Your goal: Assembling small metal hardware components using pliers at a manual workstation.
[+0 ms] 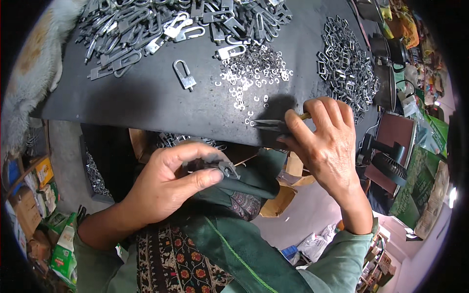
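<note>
Dark metal piece (229, 169) in the left hand (166, 183), just off the near edge of the table (146, 100). Clamped between thumb and curled fingers, with one end poking past the thumb tip; cannot tell its full shape behind the grip. Looks stiff and light, hardly fragile, perhaps slick if oily. Best gripped by the flat sides, leaving the protruding end free.

Pliers (268, 122) in the right hand (327, 141), with thumb and fingers closed round the handles. Aimed left over the table by the near edge, thin tips slightly parted, just beside a few loose clips (249, 121); cannot tell whether touching. Tiny, thin and open-sided, so likely feather-light, springy, quick to skid or flip. Better nipped across the outer curve with fine tips than with bare skin.

Farther from the near edge, a heap of clips (254, 63). To its left, a lone latch (183, 74) lying flat, loop toward the far edge. Along the far edge, a big heap of latches (185, 24), probably heavier, easy to lift by the loop. Toward the right edge, a pile of squarish links (344, 63), likely stiff and prone to tangle.
</note>
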The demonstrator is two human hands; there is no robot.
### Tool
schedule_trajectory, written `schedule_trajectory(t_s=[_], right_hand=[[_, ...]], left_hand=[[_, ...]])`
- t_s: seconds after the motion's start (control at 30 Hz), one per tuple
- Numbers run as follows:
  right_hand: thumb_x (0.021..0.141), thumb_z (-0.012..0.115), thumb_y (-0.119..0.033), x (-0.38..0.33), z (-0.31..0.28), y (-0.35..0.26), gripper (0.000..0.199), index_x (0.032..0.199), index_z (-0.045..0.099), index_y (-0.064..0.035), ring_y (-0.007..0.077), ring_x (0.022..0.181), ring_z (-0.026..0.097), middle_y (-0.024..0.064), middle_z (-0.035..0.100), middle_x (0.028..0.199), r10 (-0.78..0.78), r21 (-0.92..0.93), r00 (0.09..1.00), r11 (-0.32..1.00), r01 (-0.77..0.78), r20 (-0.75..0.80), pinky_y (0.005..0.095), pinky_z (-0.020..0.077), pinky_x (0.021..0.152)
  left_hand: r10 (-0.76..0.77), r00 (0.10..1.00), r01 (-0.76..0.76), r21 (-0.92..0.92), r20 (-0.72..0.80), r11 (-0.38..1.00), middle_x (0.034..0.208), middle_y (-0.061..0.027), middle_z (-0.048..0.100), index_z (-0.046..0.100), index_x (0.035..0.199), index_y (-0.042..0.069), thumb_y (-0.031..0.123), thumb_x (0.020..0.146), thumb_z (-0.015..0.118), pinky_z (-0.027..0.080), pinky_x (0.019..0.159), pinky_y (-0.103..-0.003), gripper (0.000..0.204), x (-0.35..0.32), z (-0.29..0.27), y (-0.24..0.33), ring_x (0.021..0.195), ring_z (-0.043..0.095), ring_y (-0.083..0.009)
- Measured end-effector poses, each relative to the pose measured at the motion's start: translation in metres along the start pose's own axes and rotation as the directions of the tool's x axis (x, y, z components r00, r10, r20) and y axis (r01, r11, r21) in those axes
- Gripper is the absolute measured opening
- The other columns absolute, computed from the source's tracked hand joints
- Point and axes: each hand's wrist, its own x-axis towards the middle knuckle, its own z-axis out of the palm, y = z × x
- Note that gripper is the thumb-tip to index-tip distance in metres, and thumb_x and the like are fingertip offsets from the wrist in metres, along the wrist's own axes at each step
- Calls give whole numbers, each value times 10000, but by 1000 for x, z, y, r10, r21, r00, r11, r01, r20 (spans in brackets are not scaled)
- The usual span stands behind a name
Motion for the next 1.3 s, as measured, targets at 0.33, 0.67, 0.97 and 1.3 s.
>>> schedule_trajectory(t_s=[0.33,0.67,0.97,1.3], right_hand=[[737,712,-413,-4,-1,-10,452,943,612,-23,298,722,581,106,553,810,-147,367,980,911,188,-135,406,469,616],[733,703,-418,-3,3,-11,450,933,613,-25,300,730,583,110,559,823,-145,410,977,890,198,-157,401,465,622],[716,711,-409,-7,-12,-13,434,913,621,-32,287,745,577,114,555,835,-162,266,964,940,215,-209,394,442,617],[685,769,-260,-40,-4,-29,334,906,629,-54,274,737,595,86,588,840,18,453,1000,891,-9,-17,372,458,615]], left_hand=[[38,999,-36,121,-13,992,894,-28,677,675,1026,-36,114,883,729,466,754,-240,215,3,2,5,817,578,-60],[-100,993,105,-85,56,991,898,-1,606,658,1042,-33,111,867,725,428,744,-231,236,8,4,17,794,539,-81],[-69,995,70,-11,75,997,912,-1,618,664,1035,-26,91,867,697,430,744,-223,207,7,6,18,824,538,-53],[-165,986,162,144,13,976,900,-4,655,639,1142,-12,57,863,711,448,719,-208,296,-11,10,0,817,561,-42]])
